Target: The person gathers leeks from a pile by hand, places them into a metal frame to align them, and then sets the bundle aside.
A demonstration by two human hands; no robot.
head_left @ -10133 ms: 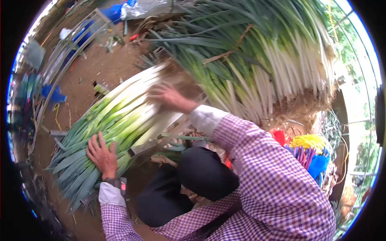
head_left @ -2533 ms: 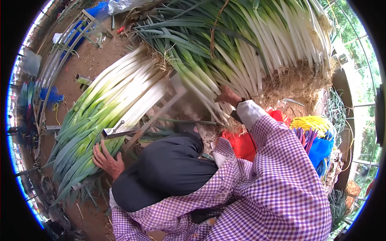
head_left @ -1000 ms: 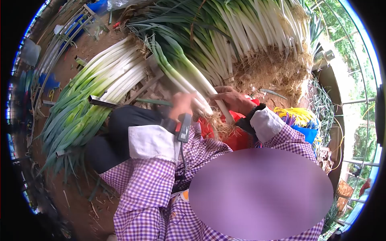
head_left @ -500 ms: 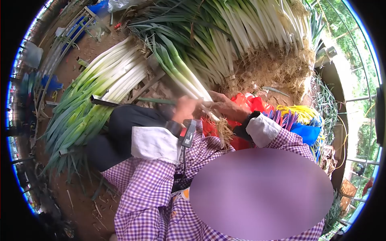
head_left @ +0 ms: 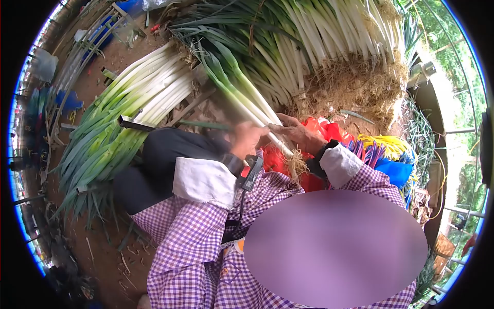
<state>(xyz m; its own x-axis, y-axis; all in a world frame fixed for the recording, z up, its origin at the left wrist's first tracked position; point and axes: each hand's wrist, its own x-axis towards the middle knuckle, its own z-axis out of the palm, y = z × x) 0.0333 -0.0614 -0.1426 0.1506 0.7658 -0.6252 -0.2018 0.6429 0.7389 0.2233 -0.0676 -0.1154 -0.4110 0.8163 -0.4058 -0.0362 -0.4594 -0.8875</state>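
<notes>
Two long green onions (head_left: 247, 104) slant across the middle, leaves toward the upper left and roots toward my lap. My right hand (head_left: 299, 135) is closed around their white stalks just above the roots. Against the stalks from the other side, my left hand (head_left: 248, 138) is closed, its fingertips at the white part; the fingers are partly hidden and slightly blurred. A black device with a strap sits on my left wrist. Hairy roots (head_left: 297, 166) hang below my right hand.
A large heap of green onions (head_left: 329, 36) lies ahead, roots toward me. Trimmed white stalks form another pile (head_left: 128, 103) at left, beside a metal bar (head_left: 136, 124). Red plastic (head_left: 321, 129), yellow ties (head_left: 386, 146) and a blue bag (head_left: 395, 171) lie at right.
The held onions have tilted slightly, and the two stalks are more spread apart. Both hands have shifted slightly right; the roots hang a little further right. The view has shifted slightly.
</notes>
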